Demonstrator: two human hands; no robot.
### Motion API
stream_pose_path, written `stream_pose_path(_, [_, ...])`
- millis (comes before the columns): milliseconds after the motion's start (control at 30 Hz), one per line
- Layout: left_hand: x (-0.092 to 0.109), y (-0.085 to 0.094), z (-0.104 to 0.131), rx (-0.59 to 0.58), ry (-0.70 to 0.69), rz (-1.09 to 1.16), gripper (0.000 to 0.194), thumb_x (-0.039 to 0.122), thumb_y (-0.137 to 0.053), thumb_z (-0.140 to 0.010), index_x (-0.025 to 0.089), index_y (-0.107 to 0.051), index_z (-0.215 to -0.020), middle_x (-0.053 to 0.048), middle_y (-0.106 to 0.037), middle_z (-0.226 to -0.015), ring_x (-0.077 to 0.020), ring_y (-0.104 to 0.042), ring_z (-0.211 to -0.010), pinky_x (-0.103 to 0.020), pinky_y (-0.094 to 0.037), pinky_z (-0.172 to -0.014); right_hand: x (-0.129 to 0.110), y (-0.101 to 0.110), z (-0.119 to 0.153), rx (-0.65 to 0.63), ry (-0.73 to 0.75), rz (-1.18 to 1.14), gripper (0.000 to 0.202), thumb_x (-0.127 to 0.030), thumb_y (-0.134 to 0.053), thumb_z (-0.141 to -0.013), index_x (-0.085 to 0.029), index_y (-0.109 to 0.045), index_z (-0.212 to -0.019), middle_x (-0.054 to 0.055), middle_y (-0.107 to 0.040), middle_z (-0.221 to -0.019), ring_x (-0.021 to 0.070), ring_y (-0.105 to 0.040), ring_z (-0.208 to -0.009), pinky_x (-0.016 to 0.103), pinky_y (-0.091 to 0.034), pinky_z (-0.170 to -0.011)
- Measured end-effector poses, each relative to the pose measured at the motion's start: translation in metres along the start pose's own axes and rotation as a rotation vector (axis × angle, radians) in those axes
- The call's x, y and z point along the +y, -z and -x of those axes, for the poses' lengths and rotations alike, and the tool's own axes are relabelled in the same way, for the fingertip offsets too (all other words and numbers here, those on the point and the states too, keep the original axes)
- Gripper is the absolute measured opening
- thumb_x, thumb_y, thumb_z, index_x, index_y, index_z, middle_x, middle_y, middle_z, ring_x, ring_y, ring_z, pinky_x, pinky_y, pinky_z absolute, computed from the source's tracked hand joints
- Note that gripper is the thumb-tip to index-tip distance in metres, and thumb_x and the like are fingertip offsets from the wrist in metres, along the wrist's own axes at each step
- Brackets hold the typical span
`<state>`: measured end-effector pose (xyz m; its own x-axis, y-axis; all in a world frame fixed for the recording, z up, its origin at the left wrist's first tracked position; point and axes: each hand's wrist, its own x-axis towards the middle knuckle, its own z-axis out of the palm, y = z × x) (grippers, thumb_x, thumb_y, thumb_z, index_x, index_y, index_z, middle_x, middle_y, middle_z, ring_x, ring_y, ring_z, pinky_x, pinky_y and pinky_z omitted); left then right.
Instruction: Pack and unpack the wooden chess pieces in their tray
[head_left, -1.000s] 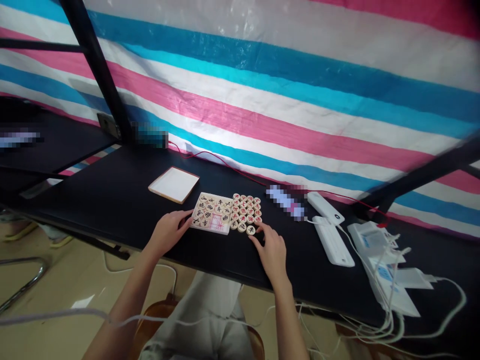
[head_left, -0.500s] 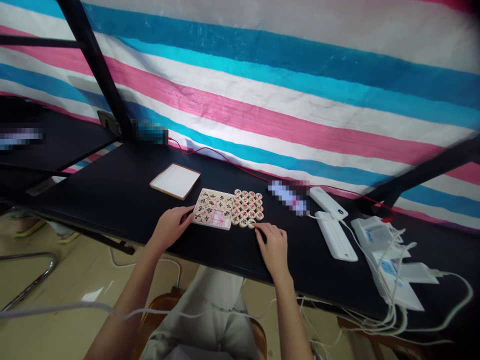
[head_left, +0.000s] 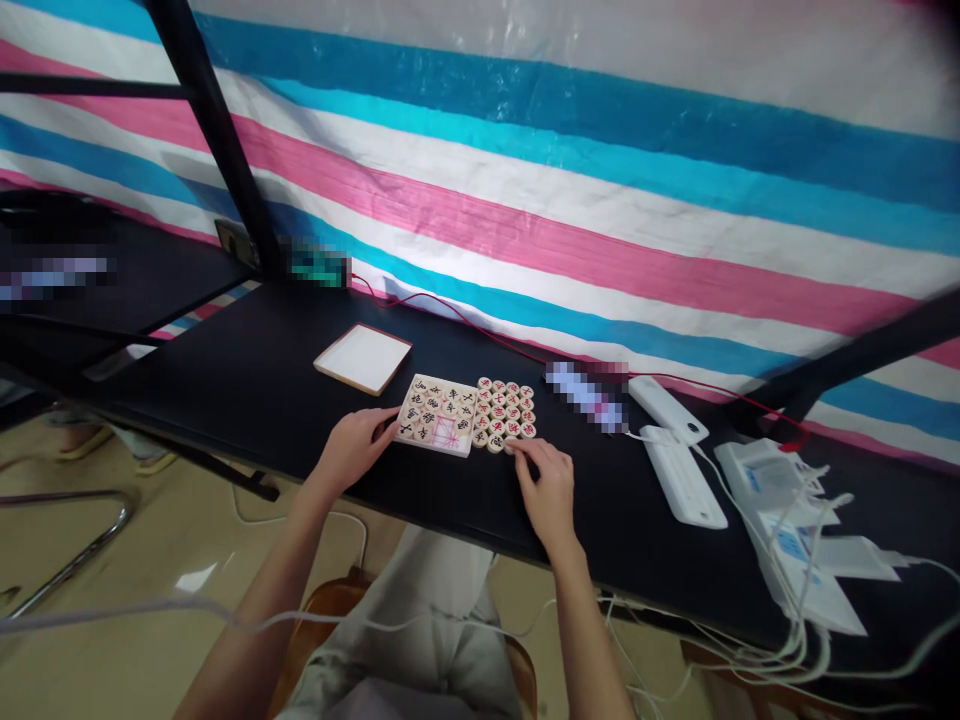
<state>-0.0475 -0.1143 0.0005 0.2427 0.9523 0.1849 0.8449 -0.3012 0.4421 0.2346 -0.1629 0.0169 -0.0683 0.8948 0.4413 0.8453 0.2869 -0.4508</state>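
A shallow white box (head_left: 474,432) lies on the black table, filled with Chinese chess pieces (head_left: 432,403) marked in black. A pink-lined patch of its bottom shows at the front right. The thumb and fingers of my left hand (head_left: 356,447) are closed on the box's left edge. Against the right side of the box stand rows of round pieces (head_left: 499,411), mostly marked in red, with black ones in the nearest row. My right hand (head_left: 546,485) pinches the chess piece (head_left: 510,442) at the right end of that row; its fingertips partly hide it.
The box lid (head_left: 365,358) lies behind and left of the box. To the right are two white power banks (head_left: 684,475) and a power strip (head_left: 802,545) with tangled white cables. A red cable (head_left: 469,320) runs along the back by the striped sheet (head_left: 570,240).
The whole view has shifted slightly. My left hand stays at the box edge. The fingertips of my right hand now cover more of the end chess piece.
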Motion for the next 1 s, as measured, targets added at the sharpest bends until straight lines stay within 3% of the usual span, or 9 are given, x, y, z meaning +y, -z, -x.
stream_pose_path(267, [0.000, 0.000, 0.000, -0.001, 0.004, 0.004, 0.045, 0.045, -0.032, -0.089, 0.020, -0.058, -0.116, -0.008, -0.067, -0.097, -0.0193, -0.060, -0.086, -0.030, -0.044, -0.078, -0.041, -0.023, -0.052, -0.229, 0.192, 0.311, 0.016, -0.033, -0.056, -0.081, -0.024, -0.063, -0.093, 0.007, -0.057, -0.100, 0.0232, -0.047, -0.094, 0.037, -0.029, -0.077])
stream_pose_path(467, [0.000, 0.000, 0.001, 0.006, -0.004, 0.013, 0.044, 0.044, -0.033, -0.089, 0.019, -0.059, -0.115, -0.007, -0.067, -0.089, -0.0182, -0.060, -0.078, -0.029, -0.044, -0.073, -0.057, -0.032, -0.063, -0.307, 0.182, 0.476, 0.012, -0.018, -0.059, -0.076, -0.017, -0.062, -0.088, 0.012, -0.055, -0.096, 0.0262, -0.044, -0.094, 0.040, -0.030, -0.078])
stream_pose_path(667, [-0.001, 0.000, 0.001, 0.015, -0.001, 0.005, 0.045, 0.045, -0.032, -0.089, 0.020, -0.059, -0.115, -0.007, -0.067, -0.095, -0.0185, -0.060, -0.083, -0.030, -0.044, -0.078, -0.060, -0.033, -0.058, -0.294, 0.173, 0.471, 0.014, -0.014, -0.059, -0.073, -0.016, -0.061, -0.087, 0.012, -0.052, -0.096, 0.0256, -0.043, -0.091, 0.038, -0.031, -0.074])
stream_pose_path(800, [-0.002, 0.000, 0.001, 0.008, -0.002, -0.007, 0.046, 0.046, -0.032, -0.089, 0.020, -0.058, -0.115, -0.007, -0.067, -0.093, -0.0184, -0.060, -0.082, -0.029, -0.043, -0.076, -0.055, -0.032, -0.059, -0.234, 0.143, 0.393, 0.011, -0.021, -0.058, -0.075, -0.018, -0.060, -0.086, 0.011, -0.053, -0.098, 0.0247, -0.043, -0.093, 0.037, -0.030, -0.075])
stream_pose_path(1000, [-0.001, 0.000, 0.000, 0.003, -0.001, -0.013, 0.046, 0.046, -0.031, -0.089, 0.020, -0.058, -0.116, -0.006, -0.067, -0.088, -0.0175, -0.059, -0.077, -0.028, -0.042, -0.072, -0.017, 0.000, -0.047, -0.082, -0.079, 0.158, 0.019, -0.037, -0.052, -0.080, -0.023, -0.057, -0.092, 0.004, -0.060, -0.097, 0.0201, -0.050, -0.090, 0.031, -0.029, -0.072])
